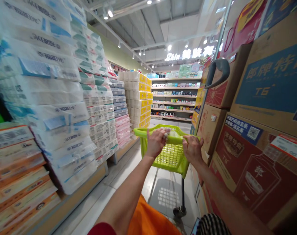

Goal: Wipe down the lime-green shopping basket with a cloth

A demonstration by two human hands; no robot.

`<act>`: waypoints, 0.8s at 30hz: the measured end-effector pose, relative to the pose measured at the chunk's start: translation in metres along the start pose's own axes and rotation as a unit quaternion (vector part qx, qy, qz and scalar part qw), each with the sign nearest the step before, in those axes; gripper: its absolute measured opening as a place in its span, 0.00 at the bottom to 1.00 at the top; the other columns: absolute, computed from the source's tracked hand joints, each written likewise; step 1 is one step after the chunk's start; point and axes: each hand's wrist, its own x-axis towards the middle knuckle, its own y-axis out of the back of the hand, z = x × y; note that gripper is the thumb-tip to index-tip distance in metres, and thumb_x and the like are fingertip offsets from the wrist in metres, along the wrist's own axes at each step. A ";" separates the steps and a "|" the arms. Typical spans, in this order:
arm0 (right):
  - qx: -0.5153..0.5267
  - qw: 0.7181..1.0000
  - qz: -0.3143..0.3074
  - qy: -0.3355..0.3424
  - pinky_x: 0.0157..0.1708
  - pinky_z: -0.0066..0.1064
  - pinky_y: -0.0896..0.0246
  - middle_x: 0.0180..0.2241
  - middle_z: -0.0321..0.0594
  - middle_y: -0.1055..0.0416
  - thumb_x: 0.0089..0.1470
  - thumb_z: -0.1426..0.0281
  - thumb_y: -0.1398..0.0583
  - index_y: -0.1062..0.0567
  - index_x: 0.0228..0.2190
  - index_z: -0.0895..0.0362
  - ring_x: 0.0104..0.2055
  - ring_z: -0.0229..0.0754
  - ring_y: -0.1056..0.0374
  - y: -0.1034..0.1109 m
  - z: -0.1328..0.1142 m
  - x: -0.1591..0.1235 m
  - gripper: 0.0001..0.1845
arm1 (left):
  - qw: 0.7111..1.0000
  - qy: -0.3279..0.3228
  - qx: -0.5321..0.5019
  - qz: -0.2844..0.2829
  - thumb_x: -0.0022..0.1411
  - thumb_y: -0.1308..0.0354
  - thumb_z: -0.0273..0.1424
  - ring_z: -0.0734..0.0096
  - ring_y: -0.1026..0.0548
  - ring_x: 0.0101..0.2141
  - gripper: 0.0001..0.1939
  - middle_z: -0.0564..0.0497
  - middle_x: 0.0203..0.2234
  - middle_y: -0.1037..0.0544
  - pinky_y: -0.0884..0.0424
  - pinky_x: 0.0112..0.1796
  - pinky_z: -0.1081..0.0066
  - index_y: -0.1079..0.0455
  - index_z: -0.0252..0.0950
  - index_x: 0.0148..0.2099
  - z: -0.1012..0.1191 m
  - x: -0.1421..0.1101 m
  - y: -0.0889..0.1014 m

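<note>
"Where's the lime-green shopping cart (141,132)?"

"Just ahead, between toilet-paper stacks (57,94) and liquor cartons (258,163)."

"And the fingers (164,133)?"

"Left hand (156,142) and right hand (193,149) curl them around its rim."

A dark red sleeve (101,229) was seen at the lower edge of the view, where it ended on the left arm. The left forearm (125,192) and the right forearm (226,204) were left uncovered down to the left hand (156,142) and the right hand (193,150). Orange cloth (150,218), smooth and lightly creased, was shown low between the arms. Black-and-white striped fabric (212,225) was seen near the lower edge, just beside the right arm. The garments to which the orange and striped cloth belonged could not be told.
</note>
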 end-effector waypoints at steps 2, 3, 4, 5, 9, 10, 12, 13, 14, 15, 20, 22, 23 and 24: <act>0.013 1.000 0.010 -0.004 0.47 0.42 0.61 0.32 0.41 0.29 0.53 0.69 0.53 0.30 0.31 0.57 0.38 0.44 0.38 0.001 -0.002 0.000 0.12 | 0.996 0.086 0.028 0.024 0.61 0.54 0.30 0.63 0.33 0.48 0.12 0.48 0.46 0.28 0.59 0.56 0.50 0.35 0.40 0.45 -0.021 0.001 0.010; 0.017 1.000 0.015 -0.006 0.47 0.42 0.61 0.32 0.41 0.29 0.53 0.69 0.52 0.31 0.30 0.56 0.38 0.44 0.38 0.000 -0.002 0.000 0.12 | 0.992 0.115 0.037 0.033 0.60 0.54 0.29 0.62 0.33 0.48 0.12 0.47 0.46 0.28 0.58 0.55 0.49 0.35 0.39 0.45 -0.027 0.001 0.013; 0.019 1.000 0.021 -0.008 0.47 0.42 0.61 0.32 0.41 0.29 0.52 0.69 0.52 0.31 0.30 0.56 0.38 0.44 0.38 0.000 -0.003 0.000 0.12 | 0.991 0.125 0.041 0.035 0.60 0.54 0.29 0.61 0.33 0.49 0.12 0.46 0.46 0.28 0.58 0.55 0.49 0.35 0.39 0.45 -0.029 0.000 0.014; 0.019 0.999 0.026 -0.010 0.48 0.42 0.61 0.31 0.41 0.29 0.52 0.68 0.52 0.30 0.30 0.56 0.38 0.44 0.38 -0.001 -0.003 0.000 0.12 | 0.993 0.110 0.038 0.030 0.60 0.54 0.29 0.61 0.34 0.49 0.12 0.47 0.46 0.28 0.58 0.55 0.49 0.35 0.40 0.45 -0.027 -0.001 0.014; 0.025 0.999 0.034 -0.011 0.48 0.43 0.62 0.32 0.40 0.28 0.52 0.68 0.52 0.30 0.30 0.56 0.38 0.44 0.37 -0.004 -0.002 0.000 0.12 | 0.999 -0.030 0.002 -0.011 0.61 0.53 0.32 0.68 0.35 0.50 0.11 0.53 0.49 0.29 0.61 0.57 0.54 0.36 0.45 0.46 -0.006 -0.005 0.005; 0.030 0.999 0.034 -0.009 0.48 0.42 0.62 0.32 0.40 0.28 0.52 0.68 0.52 0.30 0.30 0.56 0.38 0.44 0.37 -0.004 -0.001 0.000 0.12 | 0.999 -0.032 0.001 -0.013 0.61 0.53 0.32 0.68 0.35 0.50 0.12 0.53 0.48 0.29 0.61 0.57 0.54 0.36 0.45 0.46 -0.007 -0.005 0.005; 0.039 0.999 0.034 -0.006 0.48 0.42 0.62 0.32 0.40 0.28 0.51 0.67 0.51 0.29 0.29 0.56 0.38 0.44 0.36 -0.005 -0.001 0.000 0.12 | 0.999 0.039 0.022 -0.003 0.60 0.53 0.31 0.66 0.33 0.48 0.11 0.51 0.46 0.28 0.60 0.56 0.52 0.36 0.43 0.45 -0.021 -0.001 0.010; 0.041 0.998 0.036 -0.005 0.48 0.41 0.61 0.32 0.40 0.28 0.51 0.67 0.51 0.29 0.29 0.56 0.38 0.44 0.36 -0.005 -0.001 -0.001 0.12 | 0.996 0.084 0.038 -0.002 0.60 0.54 0.31 0.65 0.32 0.47 0.11 0.50 0.45 0.27 0.59 0.55 0.50 0.35 0.42 0.45 -0.031 0.001 0.015; 0.041 0.998 0.039 -0.007 0.48 0.41 0.62 0.31 0.40 0.28 0.51 0.67 0.51 0.29 0.29 0.56 0.38 0.44 0.36 -0.006 -0.001 -0.001 0.12 | 0.992 0.115 0.055 -0.008 0.60 0.54 0.30 0.64 0.32 0.46 0.11 0.49 0.43 0.26 0.58 0.55 0.49 0.35 0.41 0.44 -0.042 0.004 0.020; 0.038 0.998 0.042 -0.009 0.48 0.42 0.62 0.31 0.40 0.28 0.51 0.67 0.51 0.29 0.28 0.56 0.38 0.44 0.36 -0.007 -0.001 -0.001 0.12 | 0.988 0.133 0.070 -0.017 0.60 0.55 0.30 0.63 0.31 0.45 0.11 0.48 0.42 0.26 0.57 0.54 0.49 0.35 0.40 0.43 -0.052 0.006 0.025; 0.020 0.999 0.033 0.003 0.48 0.41 0.61 0.32 0.41 0.28 0.51 0.66 0.51 0.29 0.30 0.56 0.39 0.45 0.37 -0.017 0.018 0.001 0.13 | 0.989 0.108 0.089 -0.038 0.59 0.54 0.30 0.63 0.31 0.43 0.11 0.49 0.38 0.26 0.52 0.52 0.53 0.34 0.39 0.41 -0.053 0.009 0.029; 0.005 1.000 0.015 0.001 0.48 0.41 0.60 0.33 0.41 0.28 0.51 0.66 0.52 0.29 0.30 0.56 0.39 0.45 0.38 -0.021 0.031 0.005 0.13 | 0.993 0.083 0.078 -0.024 0.58 0.53 0.30 0.63 0.32 0.43 0.12 0.49 0.38 0.26 0.51 0.52 0.55 0.34 0.40 0.43 -0.039 0.006 0.023; -0.003 1.000 0.006 -0.006 0.48 0.42 0.61 0.33 0.41 0.28 0.52 0.66 0.52 0.28 0.29 0.56 0.40 0.45 0.38 -0.023 0.036 0.007 0.14 | 0.995 0.071 0.071 -0.019 0.58 0.52 0.30 0.64 0.32 0.43 0.12 0.49 0.38 0.26 0.51 0.52 0.55 0.34 0.41 0.44 -0.032 0.005 0.020; -0.010 1.000 -0.002 -0.015 0.49 0.43 0.61 0.34 0.42 0.28 0.52 0.66 0.53 0.28 0.30 0.56 0.41 0.46 0.38 -0.024 0.038 0.010 0.14 | 0.996 0.062 0.064 -0.020 0.57 0.52 0.30 0.64 0.32 0.42 0.12 0.49 0.38 0.26 0.51 0.51 0.56 0.34 0.41 0.44 -0.025 0.004 0.018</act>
